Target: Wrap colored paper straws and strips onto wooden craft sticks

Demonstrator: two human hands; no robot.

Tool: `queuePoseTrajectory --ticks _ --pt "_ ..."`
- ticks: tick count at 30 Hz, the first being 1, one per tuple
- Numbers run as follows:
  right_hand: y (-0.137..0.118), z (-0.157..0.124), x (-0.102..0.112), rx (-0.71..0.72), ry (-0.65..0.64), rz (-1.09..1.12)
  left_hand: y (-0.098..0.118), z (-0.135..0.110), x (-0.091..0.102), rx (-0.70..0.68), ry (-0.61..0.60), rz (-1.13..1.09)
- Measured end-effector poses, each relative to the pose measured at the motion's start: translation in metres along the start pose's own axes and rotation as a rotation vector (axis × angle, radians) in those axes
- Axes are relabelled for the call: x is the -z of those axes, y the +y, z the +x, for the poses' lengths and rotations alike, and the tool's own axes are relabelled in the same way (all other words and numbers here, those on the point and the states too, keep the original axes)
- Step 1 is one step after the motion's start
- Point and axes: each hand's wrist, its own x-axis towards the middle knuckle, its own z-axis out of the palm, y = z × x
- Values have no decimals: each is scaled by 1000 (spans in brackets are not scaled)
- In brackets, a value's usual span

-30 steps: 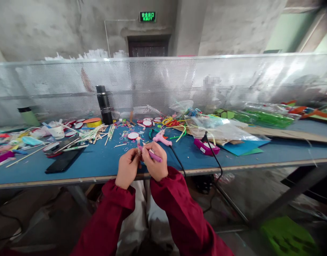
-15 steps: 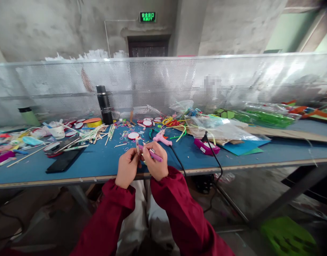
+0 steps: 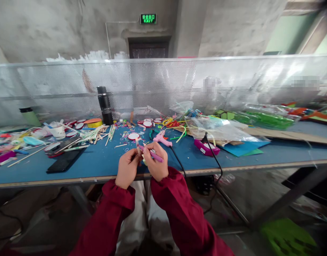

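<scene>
My left hand (image 3: 128, 167) pinches a small flat wooden stick (image 3: 137, 143), which points upward above the table's front edge. In my right hand (image 3: 156, 161) is a slim purple pen (image 3: 156, 156), its front end close beside the stick. Both hands are closed and nearly touch each other. Part of a small pale piece shows between them, too hidden to name. Beyond the fingers lies a round white disc with a red rim (image 3: 133, 136). A pink glue gun (image 3: 162, 138) rests just past my right hand, its black cord running off the front edge.
Loose sticks (image 3: 95, 133), a black phone (image 3: 62, 161) and a paper cup (image 3: 57, 130) lie to the left. A black bottle (image 3: 105, 106) stands by the perforated metal screen (image 3: 158, 78). Rightward are a purple tape-like case (image 3: 206, 147), plastic bags (image 3: 219, 128) and coloured sheets (image 3: 245, 147).
The hands and what they hold stay almost in place. The whole view has shifted very slightly.
</scene>
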Motion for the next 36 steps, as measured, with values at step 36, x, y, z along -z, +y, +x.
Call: queuePoseTrajectory --ticks 36 --pt "0 0 0 -38 36 -10 -2 -1 0 -49 -23 47"
